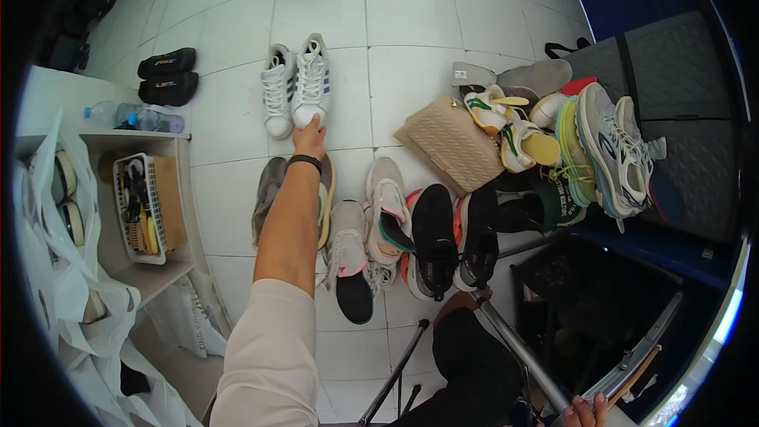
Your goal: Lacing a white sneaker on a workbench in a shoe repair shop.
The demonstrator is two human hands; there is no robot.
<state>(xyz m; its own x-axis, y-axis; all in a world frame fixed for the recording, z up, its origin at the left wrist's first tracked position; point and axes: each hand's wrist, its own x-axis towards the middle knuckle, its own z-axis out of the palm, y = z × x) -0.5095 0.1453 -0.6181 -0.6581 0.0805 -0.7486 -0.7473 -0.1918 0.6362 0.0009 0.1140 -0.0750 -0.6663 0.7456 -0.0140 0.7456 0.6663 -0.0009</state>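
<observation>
My left hand (309, 138) reaches forward over the tiled floor and grips the toe of a white sneaker with blue stripes (311, 80). Its mate, another white sneaker (277, 92), stands close on its left. Beneath my forearm lie a grey shoe (270, 190) and a tan-soled shoe, both partly covered by the arm. At the bottom right, the fingers of my right hand (584, 412) rest at a metal tube (522, 350); most of that hand is cut off by the picture's edge.
Light sneakers (388, 190) and black shoes (434, 231) stand nearby. A beige quilted bag (453, 142) and piled shoes (614, 148) lie right, by a grey case (682, 83). Left are black shoes (168, 88) and a shelf (160, 284) with a white basket (158, 213), bottles (157, 120) and plastic bags.
</observation>
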